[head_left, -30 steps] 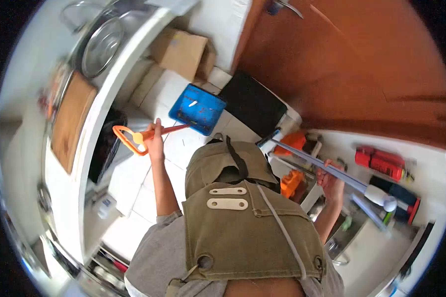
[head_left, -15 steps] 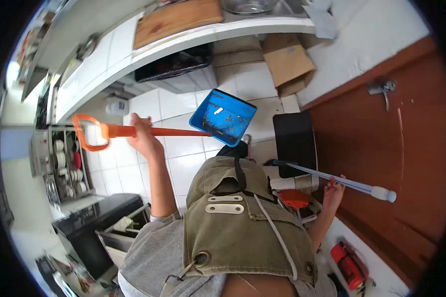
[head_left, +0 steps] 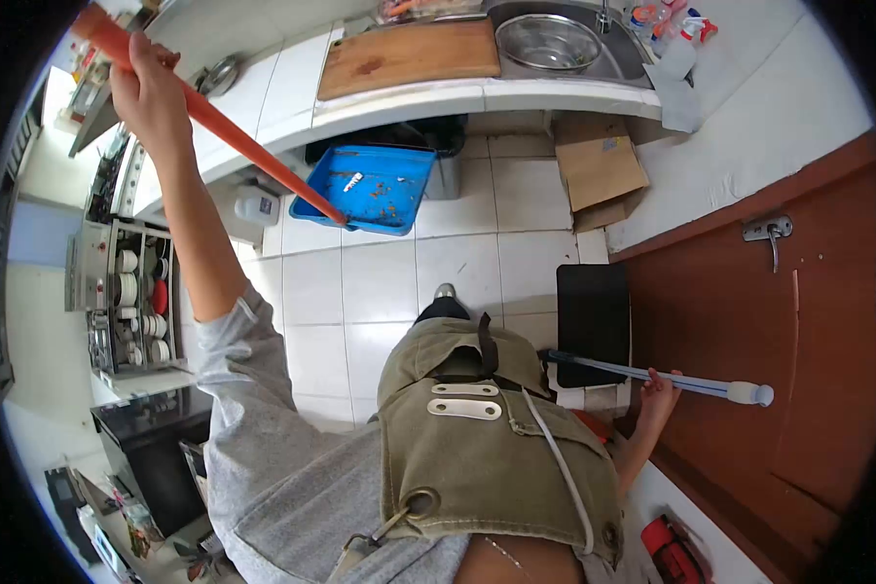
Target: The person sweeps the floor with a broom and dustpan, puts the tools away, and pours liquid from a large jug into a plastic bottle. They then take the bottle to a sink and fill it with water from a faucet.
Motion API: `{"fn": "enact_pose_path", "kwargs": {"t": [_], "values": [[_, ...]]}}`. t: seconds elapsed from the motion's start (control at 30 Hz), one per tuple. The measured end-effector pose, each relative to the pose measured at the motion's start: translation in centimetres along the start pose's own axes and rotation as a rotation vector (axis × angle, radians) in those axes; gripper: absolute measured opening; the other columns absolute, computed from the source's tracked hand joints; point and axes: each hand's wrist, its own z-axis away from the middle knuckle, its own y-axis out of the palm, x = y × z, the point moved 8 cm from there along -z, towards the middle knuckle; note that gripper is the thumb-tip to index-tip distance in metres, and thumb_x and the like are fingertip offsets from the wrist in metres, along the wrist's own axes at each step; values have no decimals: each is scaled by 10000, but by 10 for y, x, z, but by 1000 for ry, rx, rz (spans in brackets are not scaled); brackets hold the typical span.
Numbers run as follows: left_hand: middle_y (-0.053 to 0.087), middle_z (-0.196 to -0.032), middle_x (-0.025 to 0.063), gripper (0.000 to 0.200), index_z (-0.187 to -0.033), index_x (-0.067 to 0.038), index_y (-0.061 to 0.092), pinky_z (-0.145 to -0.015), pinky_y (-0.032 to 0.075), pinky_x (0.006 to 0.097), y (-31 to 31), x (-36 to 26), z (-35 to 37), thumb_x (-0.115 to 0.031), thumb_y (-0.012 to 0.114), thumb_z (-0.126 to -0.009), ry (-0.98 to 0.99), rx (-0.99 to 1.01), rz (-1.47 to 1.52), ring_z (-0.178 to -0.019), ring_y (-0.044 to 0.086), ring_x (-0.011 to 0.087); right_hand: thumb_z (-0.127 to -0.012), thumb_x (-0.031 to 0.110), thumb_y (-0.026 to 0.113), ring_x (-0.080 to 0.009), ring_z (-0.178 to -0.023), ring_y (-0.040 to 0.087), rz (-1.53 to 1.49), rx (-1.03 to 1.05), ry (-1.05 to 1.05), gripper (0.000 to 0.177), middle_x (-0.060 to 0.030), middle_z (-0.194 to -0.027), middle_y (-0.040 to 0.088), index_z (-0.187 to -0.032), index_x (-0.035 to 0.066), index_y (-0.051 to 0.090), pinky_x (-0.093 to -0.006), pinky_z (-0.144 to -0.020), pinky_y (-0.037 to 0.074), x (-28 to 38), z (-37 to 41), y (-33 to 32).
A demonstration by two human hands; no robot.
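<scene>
My left hand (head_left: pixel 156 105) is raised at the upper left, closed around the orange handle (head_left: pixel 248 146) of a long-handled dustpan. Its blue pan (head_left: pixel 384 190) hangs over the front of the bin (head_left: pixel 445 177) under the counter, hiding much of it. Crumbs, brown bits and a small white scrap lie in the pan. Low on the right, my right hand (head_left: pixel 658 394) grips the pale-blue handle (head_left: pixel 696 383) of what looks like a broom. Its dark lower end is near my apron (head_left: pixel 496 462), and the head is mostly hidden.
A tiled counter holds a wooden cutting board (head_left: pixel 409 60) and a sink with a metal bowl (head_left: pixel 548 44). Beneath are a cardboard box (head_left: pixel 599 170) and a white jug (head_left: pixel 256 206). A black mat (head_left: pixel 592 326) lies by the brown door (head_left: pixel 749 302). A dish rack (head_left: pixel 141 302) stands left.
My left hand has risen to the upper left with the dustpan. The pan has moved from over the floor towards the bin. The broom stays in my right hand, nearly still.
</scene>
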Motion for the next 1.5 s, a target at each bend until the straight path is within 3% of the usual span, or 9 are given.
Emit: {"fn": "enact_pose_path", "kwargs": {"t": [0.13,0.23,0.53,0.8,0.93,1.1,1.23,1.33,1.5], "values": [[528,-657,13,255,-807,-39,488,-560,432,252,55,79,-71,-263,488,-930,-16,116,-36,-588,517,105,-819,152,508,-108,-585,524,-41,-81,-21,370,-91,-830,630,-1168,188,393,-228,-536,422,-8,2,1],[503,-593,11,305,-745,-43,463,-484,429,264,117,259,-89,-287,492,-925,-181,390,-28,-509,506,109,-831,160,500,-119,-627,523,-22,-135,-17,332,-97,-866,617,-1145,201,402,-229,-545,420,-17,17,21],[466,-532,21,336,-684,-28,431,-425,434,282,192,315,-86,-271,496,-907,-247,486,-168,-435,482,124,-817,146,511,-135,-650,537,-69,-97,-25,304,-92,-865,613,-1105,209,440,-240,-551,424,-53,19,20],[514,-524,68,391,-672,17,493,-443,472,302,162,369,-134,-306,521,-891,-214,306,-370,-451,547,175,-801,179,531,-146,-592,550,-4,-261,60,306,-49,-770,626,-1090,245,454,-264,-530,442,-42,32,41],[501,-533,57,395,-679,2,484,-440,464,313,166,382,-161,-329,544,-886,-115,575,-316,-462,540,161,-805,179,527,-154,-632,567,31,-109,67,312,-55,-797,622,-1103,221,443,-266,-541,442,-45,23,48],[521,-552,61,397,-679,-8,495,-470,490,315,144,332,-142,-348,543,-879,-247,216,-447,-472,548,165,-834,133,497,-165,-675,580,-74,-196,44,302,-66,-811,606,-1123,182,426,-271,-555,447,-39,17,62],[556,-590,130,492,-849,92,369,-484,506,311,159,342,-144,-361,563,-860,-270,556,-330,-502,585,195,-854,130,488,-158,-677,582,-36,-75,76,294,-84,-805,595,-1137,166,421,-247,-526,445,-34,8,59],[557,-568,115,451,-772,63,448,-489,500,315,150,400,-161,-361,574,-853,-264,400,-376,-518,592,193,-851,157,508,-140,-669,577,-14,-77,90,262,-93,-808,599,-1100,175,430,-215,-495,437,-31,15,60],[546,-548,94,438,-640,19,497,-473,484,307,133,343,-142,-350,555,-868,-257,313,-354,-473,568,171,-823,150,499,-129,-632,551,30,-93,87,275,-89,-805,614,-1087,193,433,-242,-518,433,-30,20,67]]}}
